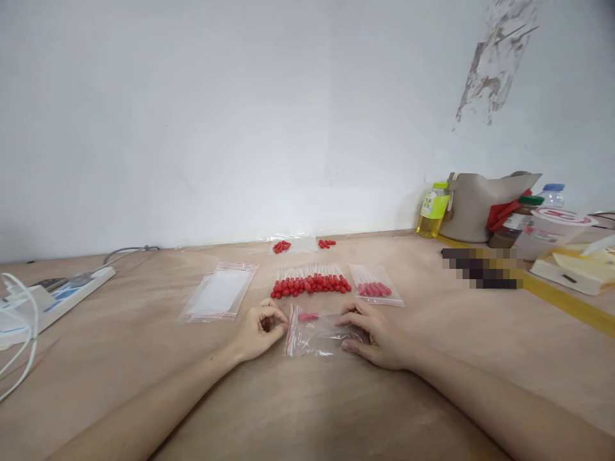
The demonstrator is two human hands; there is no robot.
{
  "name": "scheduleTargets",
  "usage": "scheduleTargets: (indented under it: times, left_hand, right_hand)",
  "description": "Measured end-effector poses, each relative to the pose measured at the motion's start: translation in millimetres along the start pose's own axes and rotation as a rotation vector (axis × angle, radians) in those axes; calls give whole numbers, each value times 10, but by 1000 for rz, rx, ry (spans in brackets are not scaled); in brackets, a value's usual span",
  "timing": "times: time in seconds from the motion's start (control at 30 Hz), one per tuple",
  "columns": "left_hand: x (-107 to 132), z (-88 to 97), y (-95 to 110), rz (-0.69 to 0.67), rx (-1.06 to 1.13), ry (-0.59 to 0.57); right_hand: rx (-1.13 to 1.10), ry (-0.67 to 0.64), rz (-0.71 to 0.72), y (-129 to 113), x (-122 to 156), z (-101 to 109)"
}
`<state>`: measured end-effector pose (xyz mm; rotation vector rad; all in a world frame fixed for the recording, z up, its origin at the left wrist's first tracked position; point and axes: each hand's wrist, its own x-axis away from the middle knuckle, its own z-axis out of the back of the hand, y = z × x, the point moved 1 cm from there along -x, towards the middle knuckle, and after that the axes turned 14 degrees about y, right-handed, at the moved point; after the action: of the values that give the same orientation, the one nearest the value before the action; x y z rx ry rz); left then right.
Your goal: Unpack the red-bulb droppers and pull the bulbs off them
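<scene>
In front of me lies a clear zip bag [317, 342] with a red-striped opening at its left end and a small red piece [308, 316] at its upper edge. My left hand [262, 330] is curled, its thumb and forefinger closed at the bag's striped edge. On the bag's right end rests my right hand [372, 336], fingers spread and thumb apart. Just beyond the bag is a row of red-tipped white sticks [312, 282], tips toward me. To its right, a filled zip bag [377, 285] holds several such sticks.
Flat zip bags [221, 291] lie left of the row. Loose red pieces [282, 246] sit on clear plastic by the wall. A power strip [72, 294] with cables is far left. At right stand an oil bottle [432, 211], a grey bag [473, 205], a tub [552, 234] and a tissue pack [576, 269].
</scene>
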<state>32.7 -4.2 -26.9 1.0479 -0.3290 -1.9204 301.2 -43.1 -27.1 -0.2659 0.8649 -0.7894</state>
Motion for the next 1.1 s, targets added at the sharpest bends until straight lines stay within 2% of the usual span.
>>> scheduleTargets:
  times: [0.1, 0.27, 0.37, 0.53, 0.7, 0.8, 0.9, 1.1]
  left_hand:
    - [-22, -86, 6, 46, 68, -16]
    - [-54, -195, 26, 59, 32, -39]
    - [-53, -231, 12, 76, -27, -45]
    - [-51, -280, 5, 140, 32, -52]
    - [-9, -221, 122, 85, 155, -48]
    - [21, -149, 178, 143, 219, -85]
    - [39, -92, 187, 175, 201, -54]
    - [12, -6, 197, 121, 106, -16]
  right_hand:
    - [54, 33, 11, 18, -1, 0]
    - [63, -76, -31, 43, -2, 1]
    - [42, -105, -34, 32, -1, 8]
    - [14, -111, -21, 40, 5, -3]
    - [37, -82, -29, 68, 15, -22]
    - [54, -81, -50, 60, 11, -16]
    - [72, -72, -49, 45, 3, -7]
    - [108, -54, -16, 53, 6, -18]
